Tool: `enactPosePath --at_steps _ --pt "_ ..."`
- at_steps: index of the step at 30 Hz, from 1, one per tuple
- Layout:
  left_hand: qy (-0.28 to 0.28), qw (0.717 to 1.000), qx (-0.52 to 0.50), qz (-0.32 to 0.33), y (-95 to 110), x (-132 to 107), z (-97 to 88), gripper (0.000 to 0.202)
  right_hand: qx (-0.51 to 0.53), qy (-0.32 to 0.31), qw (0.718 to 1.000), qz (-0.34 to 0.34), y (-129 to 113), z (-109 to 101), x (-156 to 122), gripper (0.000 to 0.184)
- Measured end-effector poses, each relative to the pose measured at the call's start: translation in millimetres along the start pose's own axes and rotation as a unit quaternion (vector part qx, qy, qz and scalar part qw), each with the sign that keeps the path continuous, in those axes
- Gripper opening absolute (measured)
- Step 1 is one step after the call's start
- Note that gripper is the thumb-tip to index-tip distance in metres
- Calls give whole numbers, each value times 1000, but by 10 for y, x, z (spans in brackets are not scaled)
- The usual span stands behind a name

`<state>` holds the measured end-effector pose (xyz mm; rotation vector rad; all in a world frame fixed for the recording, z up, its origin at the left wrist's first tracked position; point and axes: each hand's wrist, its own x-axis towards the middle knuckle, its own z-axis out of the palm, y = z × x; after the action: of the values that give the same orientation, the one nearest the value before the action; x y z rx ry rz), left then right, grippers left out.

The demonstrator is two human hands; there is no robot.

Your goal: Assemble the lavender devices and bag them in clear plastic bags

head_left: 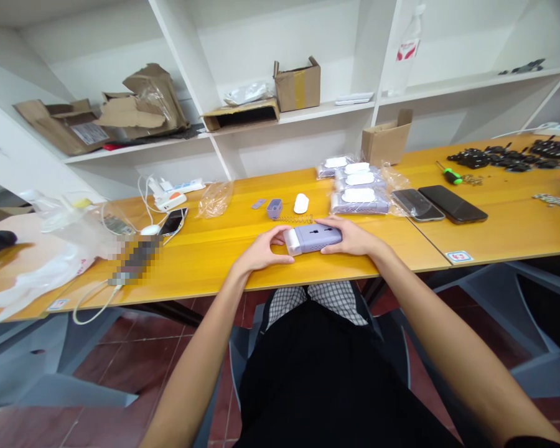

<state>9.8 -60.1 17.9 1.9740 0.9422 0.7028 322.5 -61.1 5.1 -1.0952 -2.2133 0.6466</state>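
White, smooth-faced shelving (280, 22) is rising behind a glossy, yellow wood-grained table (205, 261), and creased brown cardboard boxes (298, 88) are resting on its boards. At the table's near edge, before the person, a lilac-grey casing (318, 238), oblong and round-cornered, is lying lengthwise between both hands. The left hand (261, 249) is pinching its whitish, translucent end (292, 241) between thumb and fingers, leaving a gap at the palm; the right hand (351, 238) is gripping the opposite end, fingers along the far side, thumb along the near. Just beyond the casing, a thin wire spring (293, 219) is stretching sideways; behind it are sitting a small hollow lilac cup (274, 208), a white rounded piece (301, 203) and a flat lilac plate (258, 203). Farther right, crinkled clear film is enclosing lilac packages (360, 202), near two slab-like dark phones (452, 204).
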Motion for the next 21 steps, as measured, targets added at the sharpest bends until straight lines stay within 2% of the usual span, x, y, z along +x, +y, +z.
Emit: enactPosePath --at_steps 7,16,21 --pt "1 1000 0 3 -49 10 4 89 25 23 999 -10 75 45 8 90" --pt "13 998 59 20 -74 14 29 88 16 21 1000 -6 84 70 15 86" --pt "23 990 129 50 -49 45 33 85 8 25 1000 -3 44 65 14 87"
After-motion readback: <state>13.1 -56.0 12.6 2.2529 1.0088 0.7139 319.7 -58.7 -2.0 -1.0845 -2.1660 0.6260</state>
